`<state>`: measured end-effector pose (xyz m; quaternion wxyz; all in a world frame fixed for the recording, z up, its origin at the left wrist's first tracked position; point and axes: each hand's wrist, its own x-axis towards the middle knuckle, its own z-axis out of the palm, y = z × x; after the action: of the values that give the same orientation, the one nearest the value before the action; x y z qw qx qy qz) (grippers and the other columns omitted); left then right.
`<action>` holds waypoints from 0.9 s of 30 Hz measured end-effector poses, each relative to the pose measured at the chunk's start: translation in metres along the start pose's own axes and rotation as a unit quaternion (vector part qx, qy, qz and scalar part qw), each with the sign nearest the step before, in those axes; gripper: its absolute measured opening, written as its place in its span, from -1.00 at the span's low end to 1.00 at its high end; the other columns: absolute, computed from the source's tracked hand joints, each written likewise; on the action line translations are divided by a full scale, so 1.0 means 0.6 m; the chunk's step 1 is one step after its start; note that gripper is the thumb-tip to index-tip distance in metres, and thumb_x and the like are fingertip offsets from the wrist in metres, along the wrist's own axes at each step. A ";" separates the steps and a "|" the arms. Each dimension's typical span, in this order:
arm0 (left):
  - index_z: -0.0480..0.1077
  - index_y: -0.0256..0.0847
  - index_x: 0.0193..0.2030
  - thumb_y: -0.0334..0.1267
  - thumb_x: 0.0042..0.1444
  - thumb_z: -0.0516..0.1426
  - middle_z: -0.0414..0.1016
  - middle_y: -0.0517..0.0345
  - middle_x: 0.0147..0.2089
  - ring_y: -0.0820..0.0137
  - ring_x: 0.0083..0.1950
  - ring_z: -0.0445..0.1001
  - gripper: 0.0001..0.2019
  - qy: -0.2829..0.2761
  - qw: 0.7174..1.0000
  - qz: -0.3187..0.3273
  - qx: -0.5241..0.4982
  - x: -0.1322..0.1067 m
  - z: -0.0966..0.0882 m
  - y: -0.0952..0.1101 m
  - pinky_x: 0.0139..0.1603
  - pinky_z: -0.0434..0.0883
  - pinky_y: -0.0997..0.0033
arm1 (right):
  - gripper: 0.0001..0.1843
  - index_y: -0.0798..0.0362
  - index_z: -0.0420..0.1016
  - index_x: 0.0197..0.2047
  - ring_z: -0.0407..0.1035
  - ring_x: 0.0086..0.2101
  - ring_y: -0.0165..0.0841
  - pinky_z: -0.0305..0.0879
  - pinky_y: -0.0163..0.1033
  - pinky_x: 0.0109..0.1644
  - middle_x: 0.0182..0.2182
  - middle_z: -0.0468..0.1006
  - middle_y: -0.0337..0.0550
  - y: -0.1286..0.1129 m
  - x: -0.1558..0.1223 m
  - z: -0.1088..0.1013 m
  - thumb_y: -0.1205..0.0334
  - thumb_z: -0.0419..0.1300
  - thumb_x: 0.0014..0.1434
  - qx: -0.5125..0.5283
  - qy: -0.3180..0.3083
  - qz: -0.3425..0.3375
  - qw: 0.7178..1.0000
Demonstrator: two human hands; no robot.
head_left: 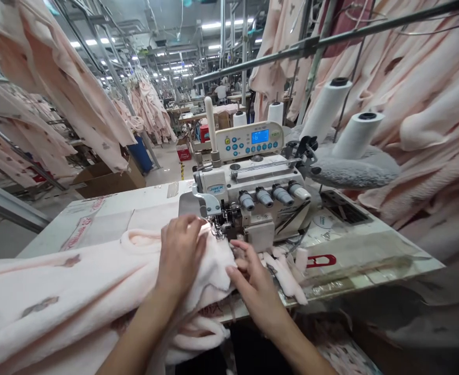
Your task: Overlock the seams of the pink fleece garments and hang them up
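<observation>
Plainly, the left hand [179, 254] rests unclenched on fuzzy pale-pink fabric [112, 276]; the right hand [257, 281] touches its edge, grasp unclear.

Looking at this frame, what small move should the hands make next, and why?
Probably the left hand should guide the pale pink cloth slightly further into the sewing machine. It lies on the cloth close beside the stitching area, where the cloth's far edge sits, and the right hand is at the cloth's right edge, seemingly placed to help steer it.
</observation>
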<state>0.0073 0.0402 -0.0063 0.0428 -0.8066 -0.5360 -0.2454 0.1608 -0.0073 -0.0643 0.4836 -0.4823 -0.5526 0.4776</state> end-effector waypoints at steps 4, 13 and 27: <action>0.28 -0.18 0.00 -0.41 0.15 0.04 0.43 0.05 -0.05 0.28 0.00 0.31 -0.73 0.016 0.995 0.090 -0.037 -0.094 0.002 0.028 0.01 0.20 0.26 | -0.62 0.00 0.18 0.05 0.48 -0.32 -0.33 0.36 -0.22 -0.21 -0.30 0.59 -0.16 0.020 -0.019 0.003 0.18 0.12 0.18 0.171 -0.041 0.069 0.982; 0.34 -0.16 -0.20 -0.47 0.18 0.02 0.48 0.15 -0.27 0.36 -0.22 0.37 -0.85 0.044 0.991 0.090 -0.088 -0.102 0.016 0.047 -0.12 0.19 0.27 | -0.79 0.09 0.49 -0.21 0.43 -0.38 -0.34 0.32 -0.27 -0.25 -0.44 0.56 -0.20 0.013 -0.030 0.002 0.16 0.19 0.11 0.153 -0.016 0.060 0.986; 0.41 -0.31 -0.10 -0.49 0.07 0.12 0.37 0.12 -0.44 0.36 -0.33 0.28 -0.77 0.195 0.962 0.191 -0.024 -0.124 0.012 0.047 -0.22 0.18 0.29 | -0.76 0.05 0.51 -0.11 0.24 -0.52 -0.43 0.24 -0.33 -0.45 -0.47 0.39 -0.21 0.014 -0.044 -0.008 0.25 0.13 0.15 -0.064 0.038 -0.116 0.990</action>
<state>0.0123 -0.0320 -0.0397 0.1728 -0.8316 -0.3467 -0.3980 0.1680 -0.0327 -0.0743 0.5243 -0.4627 -0.6158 0.3630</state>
